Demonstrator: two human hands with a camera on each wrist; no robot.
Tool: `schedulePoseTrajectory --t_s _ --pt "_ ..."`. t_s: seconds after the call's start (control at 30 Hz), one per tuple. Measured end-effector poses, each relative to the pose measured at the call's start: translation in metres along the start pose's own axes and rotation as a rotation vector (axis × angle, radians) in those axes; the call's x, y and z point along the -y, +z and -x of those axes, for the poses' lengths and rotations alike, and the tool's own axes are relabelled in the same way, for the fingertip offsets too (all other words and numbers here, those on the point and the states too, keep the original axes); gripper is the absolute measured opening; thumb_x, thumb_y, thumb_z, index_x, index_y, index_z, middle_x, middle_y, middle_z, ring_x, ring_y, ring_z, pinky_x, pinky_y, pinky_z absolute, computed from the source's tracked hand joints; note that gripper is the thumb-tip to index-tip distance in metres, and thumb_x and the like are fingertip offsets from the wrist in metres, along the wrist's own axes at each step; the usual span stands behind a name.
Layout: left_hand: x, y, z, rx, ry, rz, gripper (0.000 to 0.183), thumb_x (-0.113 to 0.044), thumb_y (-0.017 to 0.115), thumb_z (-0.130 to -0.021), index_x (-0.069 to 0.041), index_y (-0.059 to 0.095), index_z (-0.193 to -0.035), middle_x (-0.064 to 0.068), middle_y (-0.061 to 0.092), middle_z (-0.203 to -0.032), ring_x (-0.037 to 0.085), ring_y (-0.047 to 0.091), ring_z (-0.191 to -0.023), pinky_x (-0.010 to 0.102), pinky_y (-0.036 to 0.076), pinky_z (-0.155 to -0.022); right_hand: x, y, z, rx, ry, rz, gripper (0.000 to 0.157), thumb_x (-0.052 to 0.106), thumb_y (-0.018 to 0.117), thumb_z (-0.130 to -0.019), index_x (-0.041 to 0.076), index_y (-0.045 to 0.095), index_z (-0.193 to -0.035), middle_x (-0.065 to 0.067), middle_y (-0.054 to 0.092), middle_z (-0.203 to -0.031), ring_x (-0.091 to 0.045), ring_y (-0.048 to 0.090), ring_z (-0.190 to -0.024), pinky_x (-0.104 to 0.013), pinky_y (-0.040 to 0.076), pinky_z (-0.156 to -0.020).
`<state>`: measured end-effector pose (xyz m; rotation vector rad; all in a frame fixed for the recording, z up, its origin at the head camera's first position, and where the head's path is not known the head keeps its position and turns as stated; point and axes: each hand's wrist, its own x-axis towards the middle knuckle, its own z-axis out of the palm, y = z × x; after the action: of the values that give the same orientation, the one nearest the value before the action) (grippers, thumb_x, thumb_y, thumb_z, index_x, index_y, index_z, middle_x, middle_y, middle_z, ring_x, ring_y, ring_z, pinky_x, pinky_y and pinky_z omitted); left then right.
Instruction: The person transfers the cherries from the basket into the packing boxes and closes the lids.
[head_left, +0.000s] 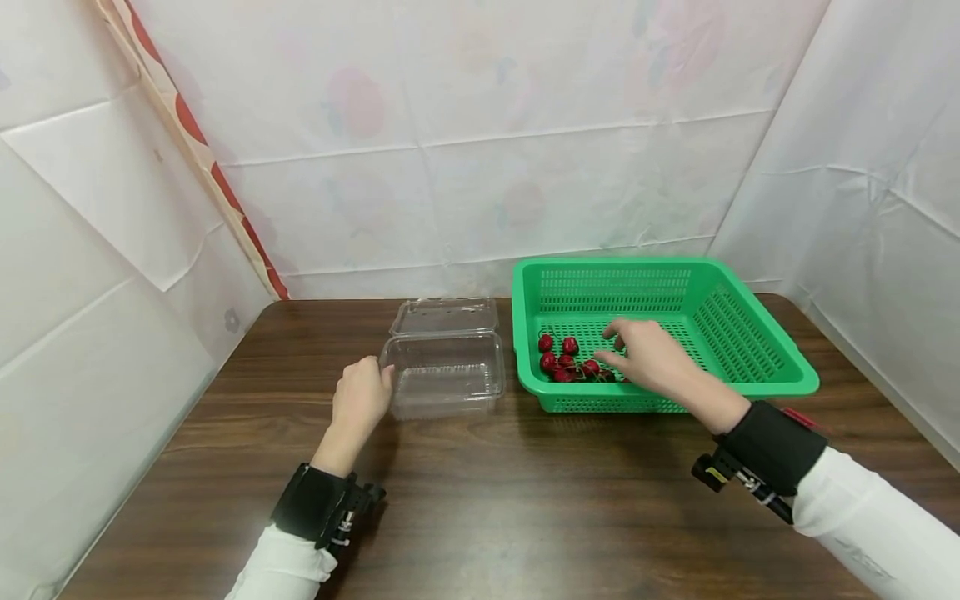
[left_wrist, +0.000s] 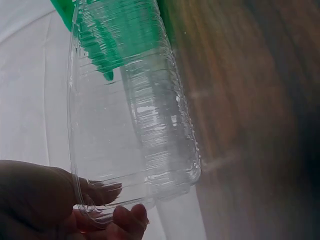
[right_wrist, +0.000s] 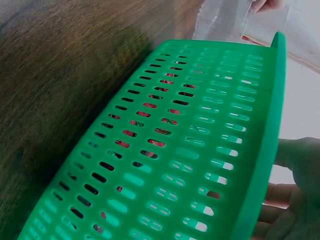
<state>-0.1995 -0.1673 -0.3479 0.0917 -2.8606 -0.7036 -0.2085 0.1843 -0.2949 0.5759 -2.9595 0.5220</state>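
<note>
On the table lies a clear plastic clamshell box [head_left: 448, 371], its lid [head_left: 446, 317] folded back behind it. My left hand [head_left: 362, 392] pinches its left rim; in the left wrist view the thumb is inside the wall and the fingers [left_wrist: 131, 218] outside. Several dark red cherries [head_left: 566, 363] with green stems lie in the left part of a green plastic basket [head_left: 772, 389]. Over the basket, just right of the cherries, my right hand [head_left: 651, 354] has thumb and fingers spread apart, holding nothing. In the right wrist view the basket wall hides part of this hand.
The basket stands close to the right of the clear box on the dark wooden table [head_left: 487, 517]. White patterned sheeting [head_left: 465, 167] hangs behind the table and along both sides. Each forearm wears a black wrist band with a camera.
</note>
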Motion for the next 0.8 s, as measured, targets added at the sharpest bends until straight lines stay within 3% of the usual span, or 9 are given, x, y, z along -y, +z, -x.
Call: schedulePoseTrajectory --t_s 0.27,0.6,0.8 --pt "0.001 0.005 0.006 0.025 -0.005 0.016 0.020 -0.006 0.050 -0.089 0.008 0.052 -0.074 0.009 0.044 -0.056 0.018 0.043 -0.044 0.025 0.033 -0.038 0.001 0.007 -0.010 0.082 0.039 -0.013 0.033 0.020 0.060 -0.085 -0.005 0.056 -0.105 -0.008 0.060 -0.075 -0.016 0.054 -0.061 -0.030 0.042 -0.052" --pt "-0.004 0.008 0.013 0.059 -0.019 0.019 0.020 -0.004 0.047 -0.089 0.006 0.050 -0.072 0.007 0.043 -0.054 0.016 0.042 -0.042 0.022 0.032 -0.036 -0.002 0.015 -0.018 0.098 0.047 -0.005 0.030 0.018 0.060 -0.084 -0.007 0.058 -0.102 -0.011 0.061 -0.076 -0.015 0.054 -0.057 -0.030 0.044 -0.053" --pt "-0.006 0.009 0.019 0.049 -0.010 0.009 0.018 -0.004 0.048 -0.088 0.010 0.052 -0.077 0.009 0.045 -0.055 0.018 0.044 -0.043 0.023 0.034 -0.036 -0.004 0.022 -0.022 0.112 0.047 -0.032 0.026 0.017 0.061 -0.084 -0.006 0.060 -0.097 -0.007 0.059 -0.065 -0.013 0.047 -0.047 -0.028 0.039 -0.050"
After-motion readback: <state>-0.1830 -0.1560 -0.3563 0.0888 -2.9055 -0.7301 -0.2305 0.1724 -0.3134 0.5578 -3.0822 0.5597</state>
